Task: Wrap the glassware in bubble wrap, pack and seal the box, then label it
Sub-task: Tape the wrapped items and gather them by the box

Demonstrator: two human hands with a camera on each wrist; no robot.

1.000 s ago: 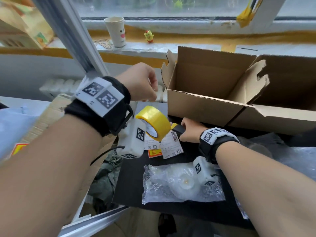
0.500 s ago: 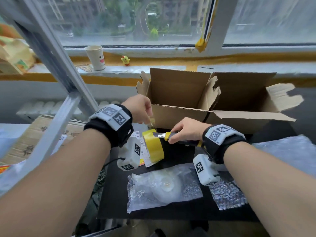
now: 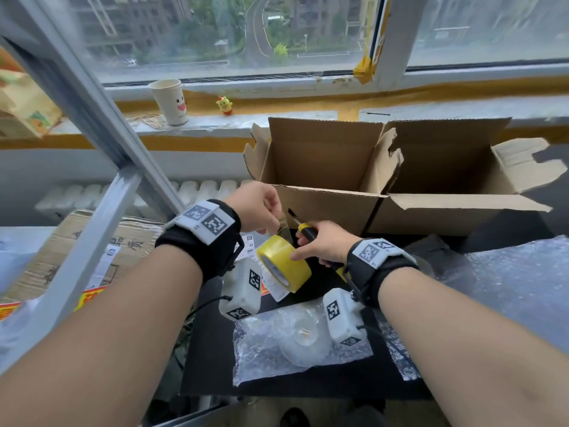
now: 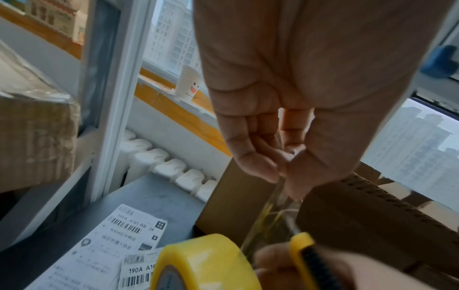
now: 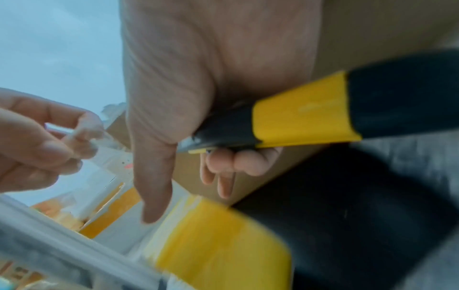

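Observation:
A yellow tape roll (image 3: 284, 263) stands on edge on the black table, in front of the open cardboard box (image 3: 332, 208). My left hand (image 3: 261, 208) pinches the free end of a clear tape strip (image 4: 270, 213) pulled up from the roll (image 4: 206, 263). My right hand (image 3: 323, 245) grips a black and yellow utility knife (image 3: 306, 231), with its thumb on the roll and the blade beside the strip. The knife (image 5: 310, 115) and the roll (image 5: 218, 245) show blurred in the right wrist view. A glass wrapped in bubble wrap (image 3: 300, 337) lies near the table's front.
Shipping labels (image 4: 124, 241) lie on the table left of the roll. A sheet of bubble wrap (image 3: 511, 291) covers the table's right side. A paper cup (image 3: 171, 101) and a small yellow toy (image 3: 225, 105) stand on the windowsill. A metal frame post (image 3: 92, 124) rises at left.
The right hand with the knife has come up beside the roll and set its thumb on it. The left hand has drawn the strip higher. The head view has tilted up.

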